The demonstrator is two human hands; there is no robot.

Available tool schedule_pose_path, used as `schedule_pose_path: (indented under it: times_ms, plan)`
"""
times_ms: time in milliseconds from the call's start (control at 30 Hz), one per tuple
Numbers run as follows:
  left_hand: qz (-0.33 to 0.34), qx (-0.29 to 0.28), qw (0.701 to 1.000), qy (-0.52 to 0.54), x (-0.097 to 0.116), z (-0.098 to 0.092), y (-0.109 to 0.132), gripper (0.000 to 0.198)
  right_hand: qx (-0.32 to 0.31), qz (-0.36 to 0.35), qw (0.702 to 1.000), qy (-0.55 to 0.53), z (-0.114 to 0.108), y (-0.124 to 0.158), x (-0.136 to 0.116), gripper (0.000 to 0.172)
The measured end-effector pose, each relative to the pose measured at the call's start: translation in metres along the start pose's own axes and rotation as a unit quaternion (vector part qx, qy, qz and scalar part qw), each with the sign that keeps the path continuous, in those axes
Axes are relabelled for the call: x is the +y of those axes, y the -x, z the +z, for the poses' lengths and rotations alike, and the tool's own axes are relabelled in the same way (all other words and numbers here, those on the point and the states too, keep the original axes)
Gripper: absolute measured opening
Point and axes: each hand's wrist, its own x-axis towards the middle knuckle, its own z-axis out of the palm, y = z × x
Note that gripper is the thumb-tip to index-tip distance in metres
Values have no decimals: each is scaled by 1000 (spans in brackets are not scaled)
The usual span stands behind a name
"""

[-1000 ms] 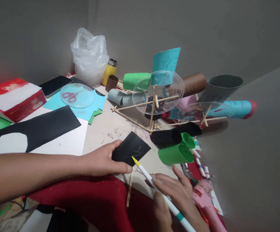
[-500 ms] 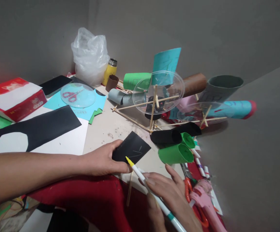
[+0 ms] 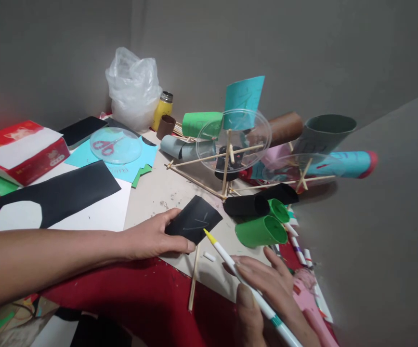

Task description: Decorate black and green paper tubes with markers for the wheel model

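Our left hand [image 3: 151, 238] pinches a small black card [image 3: 194, 219] by its near edge, against the beige board [image 3: 158, 193] at the table's front. Our right hand [image 3: 267, 289] grips a yellow-tipped pen [image 3: 227, 258], its tip just beside the card's corner. We judge that firm thumb pressure and short, light strokes would stop the card sliding toward the green tube [image 3: 261, 231].

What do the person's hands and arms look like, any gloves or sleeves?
Both are bare. The left hand and its forearm show no glove, sleeve, watch or ring. The right hand is gloveless too, with no ring in sight, and is seen only to the wrist.
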Motion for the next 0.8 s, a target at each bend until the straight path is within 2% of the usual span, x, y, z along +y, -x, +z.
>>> schedule_pose_path:
  times_ms: [200, 367, 500, 800]
  plan:
    - [5, -12, 1000, 23, -2, 0, 0, 59, -14, -14, 1000, 4, 0, 0, 4, 27]
    - [-10, -30, 999, 39, -2, -1, 0, 71, 1, -9, 1000, 11, 2, -1, 3, 25]
    - [26, -59, 997, 44, -5, -2, -2, 76, 3, -13, 1000, -2, 2, -2, 4, 28]
    - [8, -39, 999, 11, -9, -4, -3, 72, -24, -8, 1000, 8, -2, 2, 6, 26]
